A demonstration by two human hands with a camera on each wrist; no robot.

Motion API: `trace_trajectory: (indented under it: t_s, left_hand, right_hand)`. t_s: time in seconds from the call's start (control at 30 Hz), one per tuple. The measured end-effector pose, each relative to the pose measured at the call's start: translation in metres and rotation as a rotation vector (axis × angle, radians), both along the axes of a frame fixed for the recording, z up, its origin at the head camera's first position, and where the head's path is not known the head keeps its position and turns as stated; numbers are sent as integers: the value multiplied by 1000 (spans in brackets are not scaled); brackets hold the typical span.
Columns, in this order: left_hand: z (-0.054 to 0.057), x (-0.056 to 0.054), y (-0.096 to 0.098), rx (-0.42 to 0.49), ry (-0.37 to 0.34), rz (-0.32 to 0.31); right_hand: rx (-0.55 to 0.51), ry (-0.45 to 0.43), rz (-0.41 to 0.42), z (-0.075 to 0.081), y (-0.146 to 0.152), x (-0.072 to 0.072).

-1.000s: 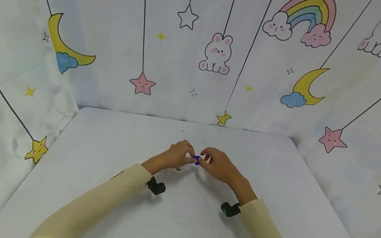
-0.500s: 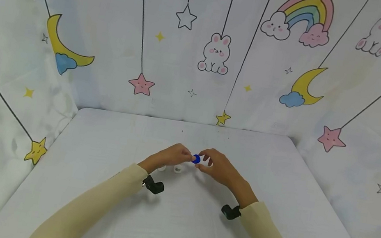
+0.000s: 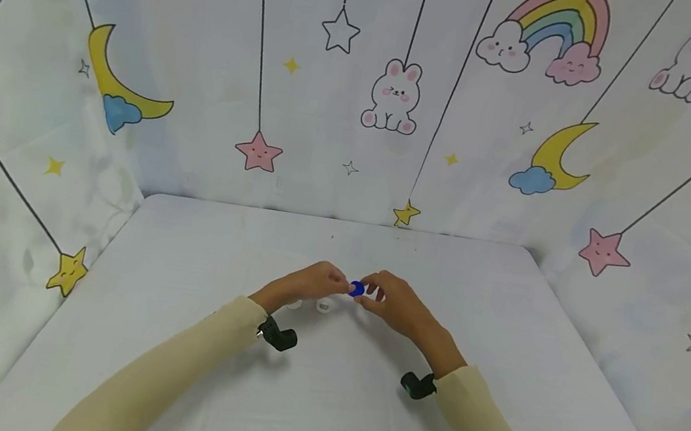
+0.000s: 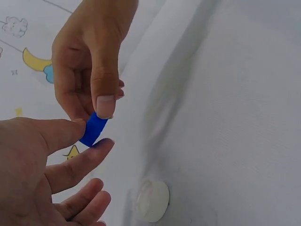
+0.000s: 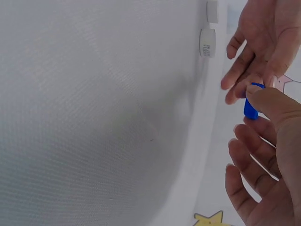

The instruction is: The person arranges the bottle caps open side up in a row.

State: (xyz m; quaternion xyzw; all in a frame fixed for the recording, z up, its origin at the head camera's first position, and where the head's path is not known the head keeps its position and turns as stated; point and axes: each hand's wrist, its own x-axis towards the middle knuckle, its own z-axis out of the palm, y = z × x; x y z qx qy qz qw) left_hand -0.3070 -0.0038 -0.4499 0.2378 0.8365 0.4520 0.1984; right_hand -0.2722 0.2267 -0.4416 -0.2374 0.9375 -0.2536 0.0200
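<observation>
A small blue bottle cap (image 3: 357,289) is held between the two hands above the far middle of the table. My left hand (image 3: 315,280) pinches its left side between thumb and index finger, as the left wrist view shows from close by. From the other side my right hand (image 3: 396,299) grips the same cap (image 5: 251,104), thumb on one edge and index finger on the opposite one. The other fingers of both hands are loosely bent. On the table below the left hand lies a white cap (image 4: 154,201) with dark print on its side.
A second white cap (image 5: 213,12) lies beside the printed one, partly behind the left wrist in the head view. A white cloth covers the table (image 3: 316,399). Cloth walls (image 3: 221,60) with cartoon prints stand behind and at both sides.
Compared with one second ago, my left hand has turned and lowered, and more of the blue cap shows. The second white cap has come into sight. The right hand stays nearly in place.
</observation>
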Motion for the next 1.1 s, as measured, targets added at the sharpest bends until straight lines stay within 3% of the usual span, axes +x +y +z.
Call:
trace_trajectory:
  t_s: [0.23,0.4,0.67,1.1]
  left_hand:
    - [-5,7,9,-161,310,-21]
    - [-9,12,13,-269,439,5]
    - [-13,18,13,-304,526,-12]
    - [-23,19,15,-365,553,-32]
  right_hand:
    - [-2,-38,1,-2,3,0]
    - [6,-75,-10,-5,3,-1]
    - [20,-109,-8,-13,3,0]
    - [98,-49,34,-22,-1,-1]
